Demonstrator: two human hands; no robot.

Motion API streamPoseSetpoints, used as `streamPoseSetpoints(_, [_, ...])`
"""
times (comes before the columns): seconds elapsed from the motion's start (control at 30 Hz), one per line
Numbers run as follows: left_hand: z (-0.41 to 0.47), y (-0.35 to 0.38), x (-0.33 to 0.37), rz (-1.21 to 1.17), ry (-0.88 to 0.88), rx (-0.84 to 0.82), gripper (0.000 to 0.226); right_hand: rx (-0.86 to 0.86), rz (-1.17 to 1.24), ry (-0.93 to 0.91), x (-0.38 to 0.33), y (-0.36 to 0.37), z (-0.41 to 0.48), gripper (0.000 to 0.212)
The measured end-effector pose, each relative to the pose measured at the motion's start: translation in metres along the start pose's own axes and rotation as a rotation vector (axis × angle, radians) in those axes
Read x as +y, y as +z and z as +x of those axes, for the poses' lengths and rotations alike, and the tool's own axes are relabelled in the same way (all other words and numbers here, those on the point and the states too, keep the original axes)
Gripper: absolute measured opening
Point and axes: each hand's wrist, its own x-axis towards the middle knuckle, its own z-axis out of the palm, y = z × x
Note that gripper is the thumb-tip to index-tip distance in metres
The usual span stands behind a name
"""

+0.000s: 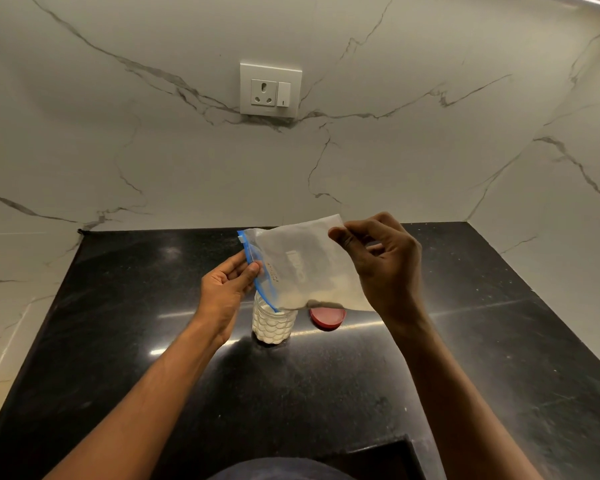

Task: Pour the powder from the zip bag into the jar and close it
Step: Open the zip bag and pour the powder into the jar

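Note:
A clear zip bag (302,268) with a blue zip edge hangs tilted above a small clear jar (273,323) on the black counter. The bag's lower zip corner points into the jar's mouth, and a little pale powder lies along the bag's bottom edge. White powder fills most of the jar. My left hand (227,289) pinches the blue zip edge on the left. My right hand (378,261) pinches the bag's upper right corner, holding it higher. A red lid (327,317) lies flat on the counter just right of the jar, partly hidden by the bag.
The black stone counter (153,341) runs to a marble wall at the back and on both sides. A white socket with a switch (270,90) is on the back wall. A dark recess (378,459) sits at the counter's near edge.

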Motion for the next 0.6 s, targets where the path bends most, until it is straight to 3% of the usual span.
streamPoseSetpoints(0.6, [-0.0016,-0.0014,0.0000,0.012,-0.001,0.018,0.036,-0.009,-0.006,-0.021,-0.0025,-0.0010,0.0003,0.010])
